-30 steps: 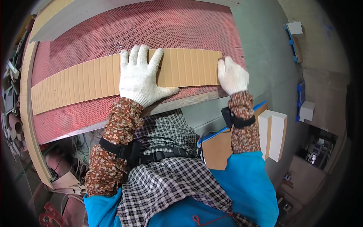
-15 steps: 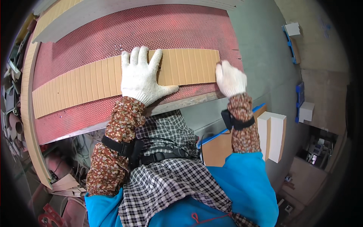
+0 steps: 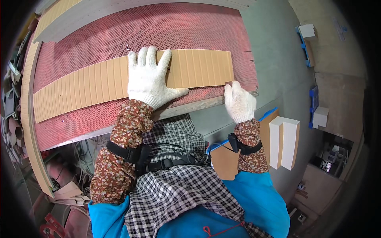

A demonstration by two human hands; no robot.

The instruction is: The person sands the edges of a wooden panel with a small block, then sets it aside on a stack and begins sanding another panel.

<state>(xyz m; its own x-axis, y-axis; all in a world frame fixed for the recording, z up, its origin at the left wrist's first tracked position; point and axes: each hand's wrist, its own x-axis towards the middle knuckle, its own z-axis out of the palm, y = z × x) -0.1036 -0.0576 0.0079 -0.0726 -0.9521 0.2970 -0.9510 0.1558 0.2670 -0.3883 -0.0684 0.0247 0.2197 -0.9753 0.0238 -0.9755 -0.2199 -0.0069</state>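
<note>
A long, flat tan board (image 3: 99,81) with grooves across its face lies on the red textured mat (image 3: 190,27). My left hand (image 3: 149,81), in a white knit glove, presses flat on the board with fingers spread and the thumb out along its near edge. At the board's near right corner is my gloved right hand (image 3: 240,102), its fingers closed. Between its thumb and fingers a bit of a small brown piece (image 3: 229,83) shows, too little to tell its kind.
A pale long panel (image 3: 119,18) runs along the table's far side, and a tan strip (image 3: 29,99) borders its left. White L-shaped pieces (image 3: 283,141) stand on the right beside a brown board with a blue edge (image 3: 226,160). Offcuts (image 3: 69,194) lie lower left.
My right hand has moved down along the board's right end, toward me, to the near corner. My left hand stays pressed on the board, which has hardly shifted.
</note>
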